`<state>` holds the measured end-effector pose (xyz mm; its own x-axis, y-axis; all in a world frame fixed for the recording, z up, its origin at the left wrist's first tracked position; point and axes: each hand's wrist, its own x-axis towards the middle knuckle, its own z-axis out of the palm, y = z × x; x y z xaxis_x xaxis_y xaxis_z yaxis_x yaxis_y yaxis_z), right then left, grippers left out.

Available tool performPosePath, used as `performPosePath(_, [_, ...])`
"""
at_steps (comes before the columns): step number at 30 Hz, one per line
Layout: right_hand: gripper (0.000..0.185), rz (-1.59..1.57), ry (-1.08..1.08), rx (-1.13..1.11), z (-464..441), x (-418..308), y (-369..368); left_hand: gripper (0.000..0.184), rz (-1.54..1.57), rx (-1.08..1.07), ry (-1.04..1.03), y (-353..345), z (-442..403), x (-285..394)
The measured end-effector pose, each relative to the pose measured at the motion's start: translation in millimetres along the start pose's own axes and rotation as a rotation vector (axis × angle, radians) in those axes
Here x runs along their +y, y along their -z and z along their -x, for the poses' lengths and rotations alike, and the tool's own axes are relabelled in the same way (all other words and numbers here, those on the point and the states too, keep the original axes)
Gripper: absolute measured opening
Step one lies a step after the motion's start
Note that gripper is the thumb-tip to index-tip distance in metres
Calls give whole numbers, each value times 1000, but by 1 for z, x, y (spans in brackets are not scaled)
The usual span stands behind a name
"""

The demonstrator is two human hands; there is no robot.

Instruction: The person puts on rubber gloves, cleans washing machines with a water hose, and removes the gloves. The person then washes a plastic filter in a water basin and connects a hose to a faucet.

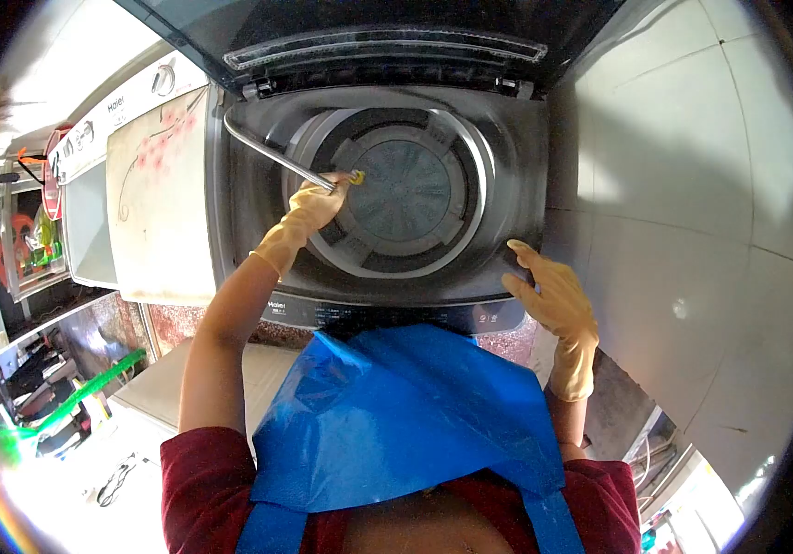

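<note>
My left hand [320, 201], in a yellowish rubber glove, is wrapped round a metal rod [276, 155] above the drum of an open top-loading washing machine [524, 185]. The rod slants from the machine's upper left rim down to my fingers. A small yellow piece [357, 177] shows just beyond my fingertips. My right hand [553, 294], gloved as well, is at the machine's front right corner with its fingers apart and nothing in them. The drum's round ribbed bottom [401, 189] is visible inside.
The raised dark lid [387, 28] stands at the back. A second, white washing machine [161, 203] with a flower-patterned cover adjoins on the left. Tiled wall [683, 185] is on the right. A blue apron [405, 415] covers my front. Shelves with various items are at the far left.
</note>
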<state>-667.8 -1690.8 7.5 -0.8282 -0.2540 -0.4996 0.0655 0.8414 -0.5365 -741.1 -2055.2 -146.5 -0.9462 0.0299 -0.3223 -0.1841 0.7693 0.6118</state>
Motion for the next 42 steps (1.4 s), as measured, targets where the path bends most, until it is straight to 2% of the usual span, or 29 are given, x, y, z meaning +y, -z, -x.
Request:
performPosePath(2, [55,-1,-4,11,0,4,-3,27,177,-198,77,-2,-1,0])
performPosePath(3, [55,-1,-5,20,0,5,-4,27,177,-199,76,1,2,6])
performPosePath(5, [56,11,-22,29,3,1,-1,29,-8,-222,126,9,8,25])
performPosePath(6, [56,22,-40,37,4,0,0,29,-9,-223,123,3,2,8])
performPosePath(8, [56,18,-33,40,3,1,0,29,-441,-285,-206,-13,-17,-41])
performPosePath(9, [55,14,-23,39,2,2,0,29,-442,-284,-208,-12,-15,-34])
performPosePath(11, [55,23,-27,39,1,4,-1,28,-156,-36,154,-9,-10,-20])
performPosePath(12, [54,32,-34,36,1,5,-2,25,-96,147,-4,-24,-17,-45])
performPosePath(15, [54,2,-22,23,0,6,-3,23,-32,245,-27,-30,-24,-43])
performPosePath(16, [54,3,-22,24,-1,7,-4,23,91,392,-115,-41,-28,-45])
performPosePath(17, [54,16,-14,36,-1,8,-6,23,91,393,-115,-49,-30,-46])
performPosePath(19, [54,30,-7,48,0,8,-6,24,365,395,-27,-55,-27,-22])
performPosePath(20, [55,45,-3,56,0,7,-5,25,476,265,127,-51,-23,-8])
performPosePath(21, [55,60,1,65,0,6,-5,25,477,266,127,-56,-19,-1])
performPosePath(23, [55,53,-4,51,0,7,-4,25,921,110,195,-64,-13,7])
performPosePath(24, [56,44,-10,37,0,7,-4,24,1039,66,132,-68,-10,7])
performPosePath(25, [56,43,-9,36,0,7,-5,24,1038,67,133,-70,-6,5])
performPosePath(27, [56,-3,26,86,1,9,-6,23,1138,-115,206,-71,4,4])
performPosePath(29, [56,-7,15,71,-1,14,-10,22,1156,-168,210,-65,11,-4])
performPosePath(31, [56,-11,5,58,-1,14,-9,17,992,-382,297,-44,16,-6])
performPosePath(32, [55,-22,-42,26,0,10,-6,17,602,-419,-5,-47,9,-27])
performPosePath(33, [55,-33,-88,-6,0,8,-5,17,217,-349,-289,-50,2,-48])
performPosePath(35, [54,-9,-19,43,0,13,-9,24,-713,-593,-296,-11,5,-9])
performPosePath(36, [55,15,48,92,0,15,-11,33,-454,-527,176,-14,-2,-11])
performPosePath(37, [55,16,51,92,0,15,-11,33,-453,-525,177,-13,-4,-17])
performPosePath(40, [54,10,43,103,1,14,-10,30,-560,-214,85,-6,-3,-27])
performPosePath(41, [54,13,29,94,1,12,-8,30,-560,-212,85,-9,-4,-28])
performPosePath(42, [53,17,14,85,1,10,-7,27,-378,-24,-15,-16,-5,-31])
